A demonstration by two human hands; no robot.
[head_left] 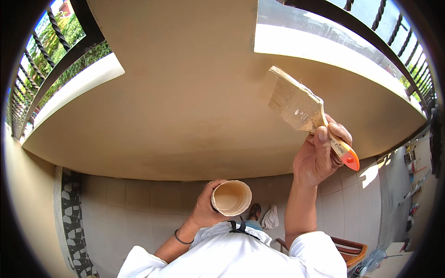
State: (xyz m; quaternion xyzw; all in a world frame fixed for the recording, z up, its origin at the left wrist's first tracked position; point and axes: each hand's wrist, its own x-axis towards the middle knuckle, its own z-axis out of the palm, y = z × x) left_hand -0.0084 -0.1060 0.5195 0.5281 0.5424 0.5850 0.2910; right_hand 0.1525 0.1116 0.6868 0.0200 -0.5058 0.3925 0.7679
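- while the right hand (pixel 320 155) was wrapped, thumb and fingers together, around the orange-tipped handle of a paintbrush (pixel 303 111), the broad bristles pointed up and to the left in front of a beige wall (pixel 185 92); whether they touched it could not be told.
- the left hand (pixel 202 211) was clamped around the side of a cup (pixel 241 191), whose mouth faced up and showed a pale cream inside.
- the cup was below and left of the paintbrush, well apart from it.
- a dark wristband (pixel 181 240) circled the left wrist, and a white shirt (pixel 232 259) covered the body.
- under the cup, a sandalled foot (pixel 254 212) stood on the floor tiles (pixel 139 201), near a crumpled whitish cloth (pixel 270 217).
- a brown wooden chair (pixel 350 252) stood beside the right sleeve.
- a stone-patterned strip (pixel 72 213) edged the floor at left.
- above the wall's sides were white ledges (pixel 301 44) and dark railings (pixel 89 21), with green plants (pixel 72 32) beyond at left.
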